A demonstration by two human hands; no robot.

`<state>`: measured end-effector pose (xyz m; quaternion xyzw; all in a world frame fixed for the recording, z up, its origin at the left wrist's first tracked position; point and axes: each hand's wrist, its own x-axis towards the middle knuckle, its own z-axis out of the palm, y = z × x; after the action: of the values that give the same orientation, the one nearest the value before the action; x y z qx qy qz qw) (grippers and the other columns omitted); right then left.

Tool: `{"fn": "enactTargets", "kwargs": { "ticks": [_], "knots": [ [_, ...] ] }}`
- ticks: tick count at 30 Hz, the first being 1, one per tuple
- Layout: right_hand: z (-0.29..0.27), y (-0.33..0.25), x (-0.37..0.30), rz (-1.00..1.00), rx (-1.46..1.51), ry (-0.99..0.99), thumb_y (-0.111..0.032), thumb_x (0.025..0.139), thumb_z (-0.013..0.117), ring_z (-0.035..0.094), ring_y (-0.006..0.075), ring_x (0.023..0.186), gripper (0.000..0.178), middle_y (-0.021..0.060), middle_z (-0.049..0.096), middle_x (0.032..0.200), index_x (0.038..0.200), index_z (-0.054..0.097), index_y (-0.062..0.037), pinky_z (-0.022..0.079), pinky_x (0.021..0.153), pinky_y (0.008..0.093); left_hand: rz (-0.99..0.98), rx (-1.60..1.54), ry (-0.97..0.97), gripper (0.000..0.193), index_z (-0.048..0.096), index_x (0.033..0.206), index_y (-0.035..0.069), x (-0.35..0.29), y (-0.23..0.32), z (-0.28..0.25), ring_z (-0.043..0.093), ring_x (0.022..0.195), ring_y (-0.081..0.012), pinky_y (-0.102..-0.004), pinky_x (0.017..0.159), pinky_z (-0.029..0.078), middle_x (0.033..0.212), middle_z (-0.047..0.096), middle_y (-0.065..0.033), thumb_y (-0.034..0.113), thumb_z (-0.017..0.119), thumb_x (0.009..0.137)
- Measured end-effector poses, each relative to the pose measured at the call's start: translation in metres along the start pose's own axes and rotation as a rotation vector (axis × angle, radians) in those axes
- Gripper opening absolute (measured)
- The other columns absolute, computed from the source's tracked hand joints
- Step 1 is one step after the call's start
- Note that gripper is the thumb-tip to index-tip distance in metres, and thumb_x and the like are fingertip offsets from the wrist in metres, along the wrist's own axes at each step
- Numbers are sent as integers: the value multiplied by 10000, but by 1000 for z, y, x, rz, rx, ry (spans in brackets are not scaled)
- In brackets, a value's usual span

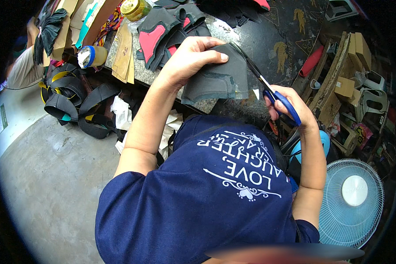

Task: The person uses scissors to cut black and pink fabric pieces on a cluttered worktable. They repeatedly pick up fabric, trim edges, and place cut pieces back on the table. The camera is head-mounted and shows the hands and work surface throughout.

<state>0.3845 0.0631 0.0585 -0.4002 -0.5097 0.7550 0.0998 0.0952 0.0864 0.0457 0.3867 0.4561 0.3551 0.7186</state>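
My left hand (190, 61) pinches the upper edge of a dark grey piece of shoe-upper material (218, 81), thumb on top and fingers underneath. In my right hand (290, 103) is a pair of scissors (282, 99) with blue handles, my fingers through the loops. The dark blades reach up and left along the right edge of the grey piece, near its top corner. A small white scrap (256, 94) shows beside the piece's lower right corner. Beyond my left hand lies a pile of similar grey pieces with pink-red patches (152, 39).
Jars (92, 57) and tan card patterns (124, 55) are at the left of the dark worktable (273, 26). Rolled black strips (75, 103) lie lower left. A wooden rack (334, 75) with small boxes stands right, above a light-blue fan (352, 202). Another person's arm shows far left.
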Motion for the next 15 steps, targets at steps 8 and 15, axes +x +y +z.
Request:
{"fn": "enactTargets", "kwargs": {
  "ticks": [8, 15],
  "knots": [
    [10, -10, -5, 81, -35, 113, -193, 846, 685, 505, 30, 514, 216, -37, 506, 617, 767, 544, -51, 421, 472, 188, 32, -18, 17, 265, 671, 1025, -34, -4, 6, 3, 615, 732, -78, -213, 719, 497, 856, 679, -36, 76, 658, 784],
    [9, -4, -7, 64, 78, -39, -562, 813, 651, 551, 72, 543, 544, -11, 517, 623, 861, 529, -34, 419, 496, 195, -30, -51, 8, 258, 669, 1006, -44, -4, 8, 5, 619, 712, -84, -216, 692, 502, 839, 680, -49, 73, 649, 777]
  ]
}}
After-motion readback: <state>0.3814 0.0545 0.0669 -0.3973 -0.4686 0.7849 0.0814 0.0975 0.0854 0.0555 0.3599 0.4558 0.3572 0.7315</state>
